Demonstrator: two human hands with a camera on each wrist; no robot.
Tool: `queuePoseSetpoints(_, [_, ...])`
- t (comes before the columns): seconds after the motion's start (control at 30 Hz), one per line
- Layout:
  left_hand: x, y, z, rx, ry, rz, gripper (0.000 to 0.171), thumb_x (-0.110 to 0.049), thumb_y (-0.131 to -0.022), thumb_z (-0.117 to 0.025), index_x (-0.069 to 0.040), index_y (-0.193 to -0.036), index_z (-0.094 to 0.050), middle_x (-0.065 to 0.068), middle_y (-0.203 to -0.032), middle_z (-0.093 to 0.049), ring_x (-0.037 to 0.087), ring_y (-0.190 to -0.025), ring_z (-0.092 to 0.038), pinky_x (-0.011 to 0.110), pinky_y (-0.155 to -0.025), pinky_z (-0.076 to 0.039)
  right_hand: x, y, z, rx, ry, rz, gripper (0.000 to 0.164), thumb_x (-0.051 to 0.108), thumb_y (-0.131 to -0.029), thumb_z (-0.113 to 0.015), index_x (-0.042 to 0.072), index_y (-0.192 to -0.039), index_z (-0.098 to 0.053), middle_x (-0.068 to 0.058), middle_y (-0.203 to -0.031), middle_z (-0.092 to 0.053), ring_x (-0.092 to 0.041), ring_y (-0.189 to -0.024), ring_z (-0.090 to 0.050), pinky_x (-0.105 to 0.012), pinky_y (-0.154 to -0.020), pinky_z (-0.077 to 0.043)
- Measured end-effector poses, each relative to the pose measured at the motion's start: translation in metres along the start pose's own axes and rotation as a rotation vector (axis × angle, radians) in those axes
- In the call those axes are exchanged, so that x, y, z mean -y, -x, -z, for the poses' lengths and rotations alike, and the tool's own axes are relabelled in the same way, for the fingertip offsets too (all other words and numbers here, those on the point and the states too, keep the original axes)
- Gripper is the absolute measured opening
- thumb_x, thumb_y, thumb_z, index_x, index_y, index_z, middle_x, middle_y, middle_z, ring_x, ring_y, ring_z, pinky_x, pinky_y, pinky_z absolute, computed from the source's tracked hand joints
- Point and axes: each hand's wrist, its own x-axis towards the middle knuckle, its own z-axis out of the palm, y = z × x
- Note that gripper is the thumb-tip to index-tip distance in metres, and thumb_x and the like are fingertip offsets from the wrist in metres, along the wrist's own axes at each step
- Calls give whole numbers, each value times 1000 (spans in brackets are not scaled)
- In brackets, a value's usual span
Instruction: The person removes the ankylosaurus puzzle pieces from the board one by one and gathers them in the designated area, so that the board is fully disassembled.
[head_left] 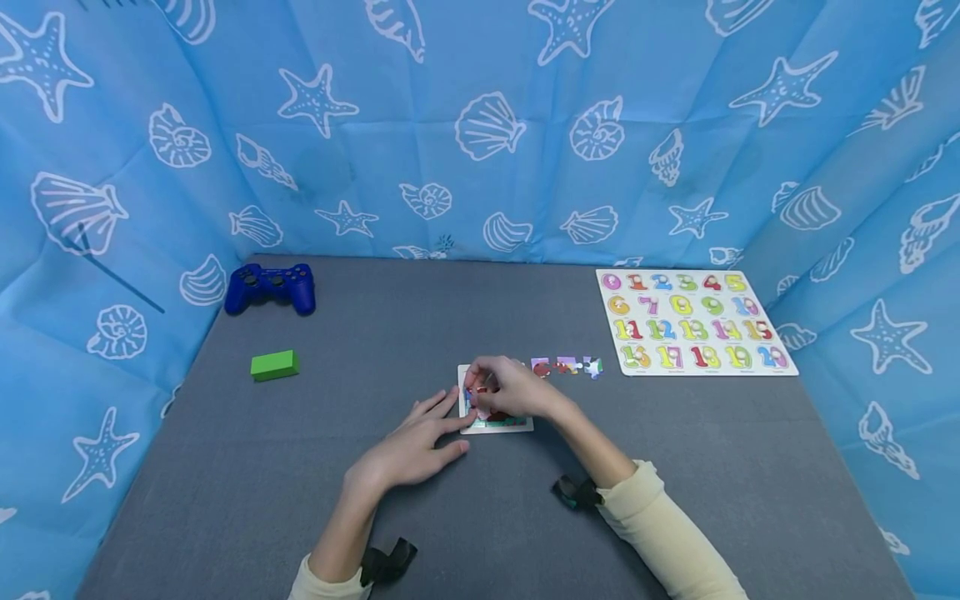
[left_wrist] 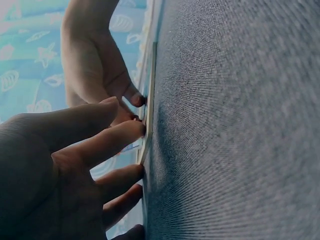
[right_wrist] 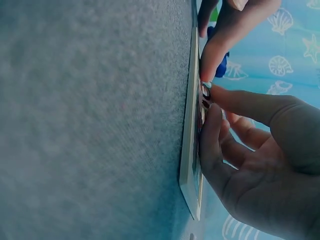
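A small jigsaw puzzle board with a white border lies on the table in front of me. My left hand rests at its left side, fingers spread and mostly straight, the index fingertip on the board. My right hand reaches over the board from the right and hides much of its picture. In the right wrist view, the thumb and index finger of that hand pinch a small puzzle piece right at the board's surface, close to a left fingertip.
Three loose puzzle pieces lie in a row right of the board. Farther right is a number puzzle board. A green block and a blue game controller sit at the left. A blue shell-patterned curtain surrounds the grey table.
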Motion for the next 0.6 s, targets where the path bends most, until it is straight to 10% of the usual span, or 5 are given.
queuePoseSetpoints(0.6, [-5,4,5,-2,54,-15,52,-44,-111,-60,-32,-161,-54,7,-184,-19,34,-172,-13,72,-135,-9,-12,29,18,-85,-60,57,10,5,-104,-71,3,-113,-74,-9,-96,-74,-14,-87,-65,-27,-77,-56])
